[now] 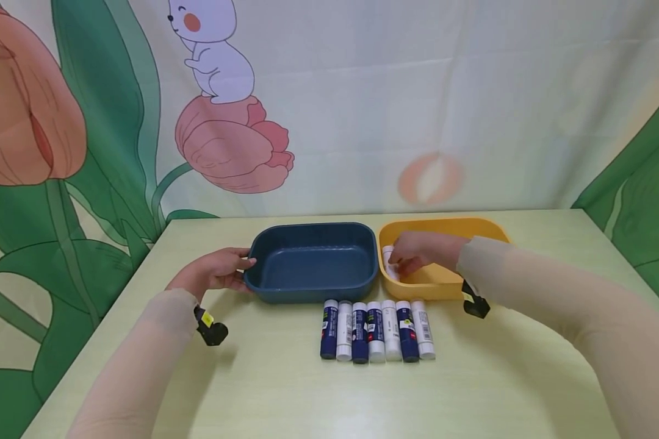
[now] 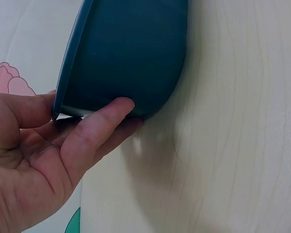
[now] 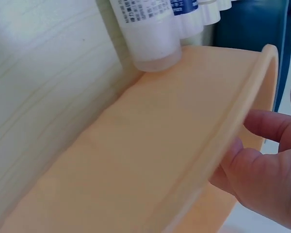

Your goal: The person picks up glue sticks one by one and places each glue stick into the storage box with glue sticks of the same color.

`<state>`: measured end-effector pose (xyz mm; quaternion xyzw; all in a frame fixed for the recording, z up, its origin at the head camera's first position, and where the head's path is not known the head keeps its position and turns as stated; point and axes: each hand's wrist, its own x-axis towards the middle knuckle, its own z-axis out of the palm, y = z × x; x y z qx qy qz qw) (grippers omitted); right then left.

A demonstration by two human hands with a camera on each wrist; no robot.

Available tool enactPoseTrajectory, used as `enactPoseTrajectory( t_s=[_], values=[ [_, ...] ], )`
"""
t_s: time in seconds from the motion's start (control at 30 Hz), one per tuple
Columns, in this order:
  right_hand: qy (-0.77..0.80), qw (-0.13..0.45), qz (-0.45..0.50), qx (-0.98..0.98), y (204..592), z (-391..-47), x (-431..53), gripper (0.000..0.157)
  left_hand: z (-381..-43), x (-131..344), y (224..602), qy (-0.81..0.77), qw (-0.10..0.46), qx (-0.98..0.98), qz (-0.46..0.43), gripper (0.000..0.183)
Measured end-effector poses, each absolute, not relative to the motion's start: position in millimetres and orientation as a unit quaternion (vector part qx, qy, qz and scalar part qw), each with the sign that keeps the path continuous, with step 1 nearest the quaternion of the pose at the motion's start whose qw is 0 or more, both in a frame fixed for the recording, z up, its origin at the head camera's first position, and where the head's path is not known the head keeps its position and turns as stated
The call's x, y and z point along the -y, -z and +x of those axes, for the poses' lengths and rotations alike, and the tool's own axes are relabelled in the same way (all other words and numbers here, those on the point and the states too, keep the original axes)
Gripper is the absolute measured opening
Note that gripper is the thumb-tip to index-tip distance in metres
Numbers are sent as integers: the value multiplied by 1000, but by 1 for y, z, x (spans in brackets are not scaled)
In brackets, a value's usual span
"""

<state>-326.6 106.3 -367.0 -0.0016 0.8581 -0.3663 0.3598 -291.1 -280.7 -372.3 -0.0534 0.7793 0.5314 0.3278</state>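
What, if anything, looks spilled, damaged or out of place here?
Nothing clearly stands out: no spill or damage shows. The seven tubes lie side by side, their ends only slightly uneven, and the blue bin and yellow bin sit upright.

At upper left, a white cartoon animal (image 1: 224, 73) is sitting on a pink flower (image 1: 225, 146), right of an orange tulip (image 1: 24, 103), decorating a curtain (image 1: 351, 110); a pale table (image 1: 285, 390) is filling the lower frame.

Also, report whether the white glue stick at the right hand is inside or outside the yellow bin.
Inside: in the head view, the walls of the yellow bin surround the white glue stick at the right hand.
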Motion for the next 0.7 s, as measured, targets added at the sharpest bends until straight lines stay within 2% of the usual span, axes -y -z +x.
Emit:
enactPoseTrajectory(
  t_s=[0.23,0.47,0.7],
  values=[
    [395,348,-26,-850,340,-321,-117,67,-293,281,373,-530,328,-780,-50,60],
    [433,313,-60,-843,297,-302,-134,64,-292,280,372,-532,326,-780,-51,60],
    [458,293,-75,-836,274,-280,-151,62,-291,278,372,-532,327,-779,-53,60]
  ],
)
